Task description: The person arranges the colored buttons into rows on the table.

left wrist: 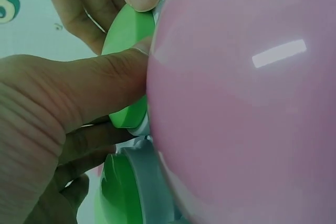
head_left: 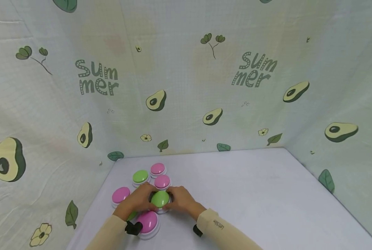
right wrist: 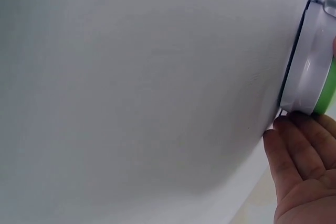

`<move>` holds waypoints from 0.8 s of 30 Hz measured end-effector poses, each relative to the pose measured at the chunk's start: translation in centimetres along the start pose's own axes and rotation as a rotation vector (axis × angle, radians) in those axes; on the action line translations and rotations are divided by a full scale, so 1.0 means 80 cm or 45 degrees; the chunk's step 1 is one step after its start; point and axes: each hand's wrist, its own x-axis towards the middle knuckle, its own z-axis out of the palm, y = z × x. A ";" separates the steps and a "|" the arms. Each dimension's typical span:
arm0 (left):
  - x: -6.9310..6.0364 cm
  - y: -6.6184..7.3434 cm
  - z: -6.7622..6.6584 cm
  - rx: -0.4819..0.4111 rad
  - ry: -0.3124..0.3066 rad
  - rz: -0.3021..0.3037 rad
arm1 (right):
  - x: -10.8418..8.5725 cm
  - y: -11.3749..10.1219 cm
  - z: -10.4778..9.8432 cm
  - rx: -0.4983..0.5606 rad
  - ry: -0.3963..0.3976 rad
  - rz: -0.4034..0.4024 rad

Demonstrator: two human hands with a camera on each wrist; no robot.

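Note:
Between my two hands is a green push button (head_left: 160,199), a dome on a round white base, on the white table. My left hand (head_left: 143,198) grips its left side, and the thumb lies against the green dome in the left wrist view. My right hand (head_left: 182,200) holds the opposite side; in the right wrist view its fingertips (right wrist: 302,121) touch the white base (right wrist: 304,72). A larger-looking pink button (head_left: 147,222) sits just in front and fills much of the left wrist view. Another green button (left wrist: 119,192) is partly covered by my left hand and forearm.
Behind my hands stand two pink buttons (head_left: 162,181) and a green button (head_left: 140,176). One more pink button (head_left: 121,195) lies left of my left hand. The white table (head_left: 251,194) stretches to the right; a printed cloth (head_left: 179,69) hangs behind and at both sides.

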 end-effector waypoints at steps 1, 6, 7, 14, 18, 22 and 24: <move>0.001 0.001 0.000 -0.006 0.002 0.001 | -0.001 0.001 -0.001 0.005 0.001 0.003; 0.003 0.005 0.001 -0.050 -0.003 -0.011 | -0.004 0.005 -0.006 0.015 0.008 0.016; 0.003 0.005 0.002 -0.057 -0.003 -0.010 | -0.005 0.006 -0.008 0.015 0.008 0.019; 0.010 0.012 0.004 -0.063 0.024 -0.010 | -0.009 0.013 -0.020 0.046 0.013 0.019; 0.015 0.020 0.007 -0.083 0.029 -0.065 | -0.012 0.017 -0.026 0.084 0.022 0.036; 0.020 0.026 0.011 -0.123 0.062 -0.048 | -0.016 0.021 -0.032 0.110 0.040 0.067; 0.020 0.027 0.013 -0.159 0.082 -0.030 | -0.018 0.023 -0.034 0.126 0.047 0.081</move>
